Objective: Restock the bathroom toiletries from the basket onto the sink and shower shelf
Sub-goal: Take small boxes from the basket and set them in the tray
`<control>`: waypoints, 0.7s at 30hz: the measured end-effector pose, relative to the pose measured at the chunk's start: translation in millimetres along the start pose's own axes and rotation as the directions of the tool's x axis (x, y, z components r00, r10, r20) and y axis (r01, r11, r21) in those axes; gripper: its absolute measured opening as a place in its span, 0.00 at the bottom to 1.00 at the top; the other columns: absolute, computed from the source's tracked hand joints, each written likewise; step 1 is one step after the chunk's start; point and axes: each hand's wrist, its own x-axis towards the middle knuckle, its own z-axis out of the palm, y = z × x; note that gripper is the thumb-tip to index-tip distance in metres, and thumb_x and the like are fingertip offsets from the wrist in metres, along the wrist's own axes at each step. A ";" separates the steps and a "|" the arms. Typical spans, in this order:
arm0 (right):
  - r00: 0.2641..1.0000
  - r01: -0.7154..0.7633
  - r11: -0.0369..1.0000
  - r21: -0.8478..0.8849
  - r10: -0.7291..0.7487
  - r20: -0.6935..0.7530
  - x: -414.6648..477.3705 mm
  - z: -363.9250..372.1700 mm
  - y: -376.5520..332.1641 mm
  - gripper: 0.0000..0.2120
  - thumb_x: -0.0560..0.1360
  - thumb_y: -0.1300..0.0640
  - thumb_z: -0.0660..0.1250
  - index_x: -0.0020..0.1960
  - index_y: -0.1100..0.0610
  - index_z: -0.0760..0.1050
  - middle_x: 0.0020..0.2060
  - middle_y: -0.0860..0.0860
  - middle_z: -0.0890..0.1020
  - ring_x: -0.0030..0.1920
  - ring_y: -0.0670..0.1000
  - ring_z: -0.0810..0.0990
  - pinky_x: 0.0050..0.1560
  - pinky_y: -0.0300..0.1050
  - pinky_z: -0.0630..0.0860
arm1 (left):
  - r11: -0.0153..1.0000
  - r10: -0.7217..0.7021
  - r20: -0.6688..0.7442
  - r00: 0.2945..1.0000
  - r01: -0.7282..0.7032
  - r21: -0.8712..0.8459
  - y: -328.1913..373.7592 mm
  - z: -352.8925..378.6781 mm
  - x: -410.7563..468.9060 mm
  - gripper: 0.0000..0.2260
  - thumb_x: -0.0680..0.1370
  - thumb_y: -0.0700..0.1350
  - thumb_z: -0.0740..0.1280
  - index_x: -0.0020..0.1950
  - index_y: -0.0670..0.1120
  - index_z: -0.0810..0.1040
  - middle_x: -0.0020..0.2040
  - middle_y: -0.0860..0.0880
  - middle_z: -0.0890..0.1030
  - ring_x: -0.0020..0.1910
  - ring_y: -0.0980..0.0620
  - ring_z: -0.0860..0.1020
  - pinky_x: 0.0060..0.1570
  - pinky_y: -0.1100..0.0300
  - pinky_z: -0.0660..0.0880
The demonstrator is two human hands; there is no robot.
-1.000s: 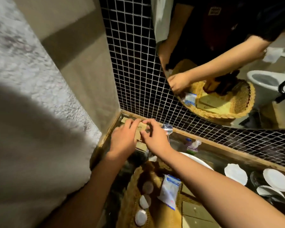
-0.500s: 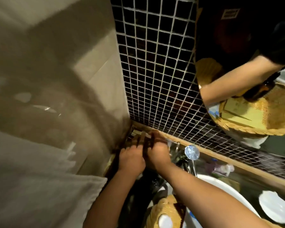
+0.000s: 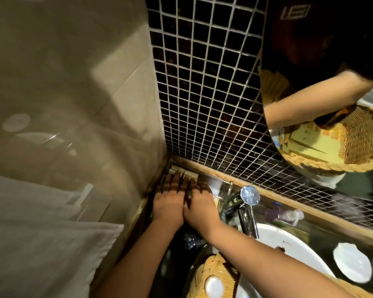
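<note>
Here we press left hand (image 3: 170,201) and right hand (image 3: 199,203) flat, side by side, in the far-left counter corner, likely seating something; grasp hidden, cannot tell.

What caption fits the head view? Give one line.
Both hands, left and right, press flat in the counter corner beside the faucet.

Both hands moved deeper into the back-left counter corner vs 1 s ago: left hand (image 3: 169,203) and right hand (image 3: 199,204) now flat, side by side, fingers in shadow. Tan packet they gripped is covered. Basket (image 3: 211,274) mostly out of view; white sachet gone from view.
</note>
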 end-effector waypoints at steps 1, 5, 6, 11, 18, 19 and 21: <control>1.000 0.011 0.999 -0.044 -0.010 0.027 0.3 1.3 2.1 0.33 0.73 0.46 0.50 0.73 0.60 0.69 0.63 0.61 0.78 0.68 0.62 0.71 0.75 0.51 0.59 | 1.000 0.000 0.001 1.000 0.000 0.015 0.6 -0.1 0.0 0.25 0.81 0.54 0.59 0.78 0.56 0.59 0.79 0.48 0.60 0.77 0.46 0.58 0.74 0.49 0.55; 0.988 -0.005 1.000 -0.011 0.007 0.156 3.2 -6.8 2.0 0.34 0.77 0.46 0.52 0.80 0.57 0.57 0.75 0.60 0.67 0.78 0.59 0.58 0.79 0.55 0.42 | 1.000 -0.001 0.011 1.000 0.001 0.031 -1.3 6.1 2.8 0.37 0.80 0.56 0.60 0.81 0.55 0.40 0.81 0.50 0.37 0.79 0.47 0.38 0.76 0.45 0.43; 0.984 -0.002 1.000 0.004 0.001 0.181 3.9 -10.4 -0.6 0.34 0.78 0.47 0.55 0.81 0.57 0.52 0.78 0.58 0.61 0.79 0.58 0.53 0.78 0.57 0.39 | 0.999 -0.002 0.017 1.000 0.002 0.036 -2.0 7.8 3.9 0.41 0.79 0.57 0.61 0.80 0.54 0.35 0.79 0.50 0.31 0.78 0.47 0.33 0.76 0.44 0.42; 0.973 -0.012 1.000 0.026 0.005 0.232 3.0 -17.3 -5.6 0.40 0.79 0.49 0.58 0.81 0.52 0.37 0.81 0.50 0.45 0.80 0.52 0.40 0.76 0.63 0.35 | 0.996 0.008 0.040 0.999 -0.011 0.085 -1.1 10.0 5.4 0.43 0.80 0.57 0.60 0.77 0.51 0.28 0.77 0.49 0.27 0.77 0.44 0.30 0.76 0.41 0.41; 0.964 0.034 0.999 0.007 -0.035 0.264 8.4 -21.1 6.3 0.37 0.82 0.48 0.57 0.81 0.50 0.36 0.81 0.48 0.44 0.80 0.52 0.42 0.76 0.59 0.38 | 0.999 0.007 -0.021 1.000 -0.006 0.047 -5.6 19.1 8.3 0.41 0.78 0.53 0.60 0.79 0.54 0.32 0.79 0.51 0.30 0.78 0.48 0.33 0.75 0.43 0.44; 0.965 0.036 0.999 0.004 -0.036 0.259 8.7 -21.7 5.7 0.37 0.82 0.47 0.57 0.81 0.49 0.36 0.81 0.48 0.44 0.80 0.53 0.42 0.76 0.59 0.38 | 0.999 0.007 -0.025 1.000 -0.006 0.046 -6.0 18.8 8.6 0.41 0.78 0.53 0.60 0.79 0.54 0.32 0.79 0.51 0.30 0.78 0.48 0.33 0.75 0.43 0.45; 0.959 0.022 1.000 -0.004 -0.020 0.282 10.3 -21.8 4.5 0.40 0.81 0.45 0.58 0.81 0.48 0.34 0.81 0.50 0.43 0.80 0.54 0.41 0.76 0.59 0.38 | 0.999 0.008 -0.017 1.000 -0.007 0.051 -6.2 15.0 10.4 0.40 0.78 0.53 0.60 0.80 0.55 0.34 0.79 0.52 0.31 0.78 0.49 0.34 0.76 0.43 0.45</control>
